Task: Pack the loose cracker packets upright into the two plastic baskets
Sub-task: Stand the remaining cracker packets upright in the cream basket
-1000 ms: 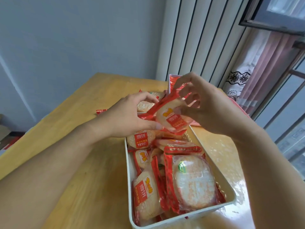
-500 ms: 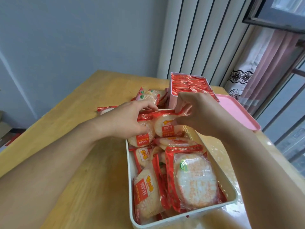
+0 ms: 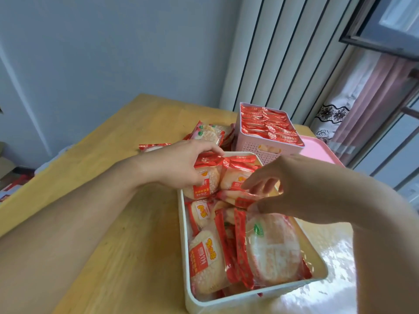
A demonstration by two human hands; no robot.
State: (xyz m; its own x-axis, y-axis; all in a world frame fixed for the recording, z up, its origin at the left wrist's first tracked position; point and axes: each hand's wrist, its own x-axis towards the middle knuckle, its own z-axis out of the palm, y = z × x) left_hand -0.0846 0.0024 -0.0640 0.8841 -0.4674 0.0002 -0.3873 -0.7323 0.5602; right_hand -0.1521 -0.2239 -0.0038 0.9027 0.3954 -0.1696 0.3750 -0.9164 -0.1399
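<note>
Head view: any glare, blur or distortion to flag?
Head view: window glare washes out the table right of the white basket; the right hand is motion-blurred over the packets; the left hand is sharper; wide-angle distortion leans the wall panels.
</note>
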